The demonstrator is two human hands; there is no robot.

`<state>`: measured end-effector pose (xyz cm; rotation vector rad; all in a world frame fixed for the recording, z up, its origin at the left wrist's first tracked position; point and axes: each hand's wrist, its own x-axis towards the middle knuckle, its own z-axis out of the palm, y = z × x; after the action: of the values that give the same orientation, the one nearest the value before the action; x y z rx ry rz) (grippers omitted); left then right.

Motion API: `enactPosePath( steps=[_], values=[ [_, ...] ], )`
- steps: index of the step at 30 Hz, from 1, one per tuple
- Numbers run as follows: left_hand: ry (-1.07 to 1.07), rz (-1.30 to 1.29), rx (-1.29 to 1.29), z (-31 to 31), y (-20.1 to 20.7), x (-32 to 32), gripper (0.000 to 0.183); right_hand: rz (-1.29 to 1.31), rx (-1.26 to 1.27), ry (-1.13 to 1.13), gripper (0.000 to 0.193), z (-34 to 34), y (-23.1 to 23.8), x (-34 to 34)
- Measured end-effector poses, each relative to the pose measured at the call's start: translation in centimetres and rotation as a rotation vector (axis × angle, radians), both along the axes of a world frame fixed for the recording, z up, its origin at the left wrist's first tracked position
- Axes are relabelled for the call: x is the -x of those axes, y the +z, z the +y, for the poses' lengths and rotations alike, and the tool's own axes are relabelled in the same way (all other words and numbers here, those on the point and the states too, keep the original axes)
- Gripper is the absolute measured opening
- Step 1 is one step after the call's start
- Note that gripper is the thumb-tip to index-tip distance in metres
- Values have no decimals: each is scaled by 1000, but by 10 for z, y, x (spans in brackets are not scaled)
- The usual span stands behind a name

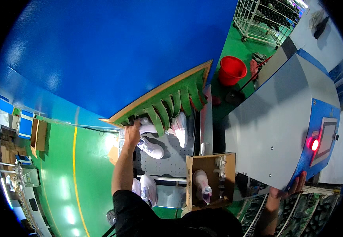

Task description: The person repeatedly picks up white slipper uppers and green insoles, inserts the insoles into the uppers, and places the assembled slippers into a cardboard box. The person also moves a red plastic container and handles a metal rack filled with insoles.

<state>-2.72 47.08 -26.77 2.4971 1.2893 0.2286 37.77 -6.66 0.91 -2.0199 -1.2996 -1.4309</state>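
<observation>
My left hand (132, 133) reaches to the left end of a slot hung with a green strip curtain (161, 114). Its fingers look curled on the end of a pale shoe (147, 128) partly under the strips; the fingertips are hidden. Below it, a white sneaker (151, 148) lies on a perforated grey surface (163, 166). Another white and pink sneaker (180, 130) pokes out beneath the curtain. My right hand (288, 190) lies with fingers stretched against the lower blue edge of a grey machine housing (270, 130), holding nothing.
An open cardboard box (190, 170) holds a pink-white shoe (202, 183). Nearer me, two pale shoes (148, 189) stand by a metal ledge. The big blue machine body (120, 51) fills the far side. A red bucket (232, 70) and a wheeled rack (264, 19) stand beyond.
</observation>
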Motion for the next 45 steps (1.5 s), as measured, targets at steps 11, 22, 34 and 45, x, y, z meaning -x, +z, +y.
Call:
enactPosePath(
  steps=[11,22,34,45],
  values=[
    [-380,454,8,-67,7,54,51,-48,-42,24,59,10,-4,-5],
    [231,142,-127,-178,-38,9,54,37,-83,72,59,13,-6,0],
    [16,433,38,-185,29,31,45,21,-81,136,50,9,-3,-4],
    [310,-325,1148,-405,213,64,45,254,-141,316,43,-17,19,-1]
  ],
)
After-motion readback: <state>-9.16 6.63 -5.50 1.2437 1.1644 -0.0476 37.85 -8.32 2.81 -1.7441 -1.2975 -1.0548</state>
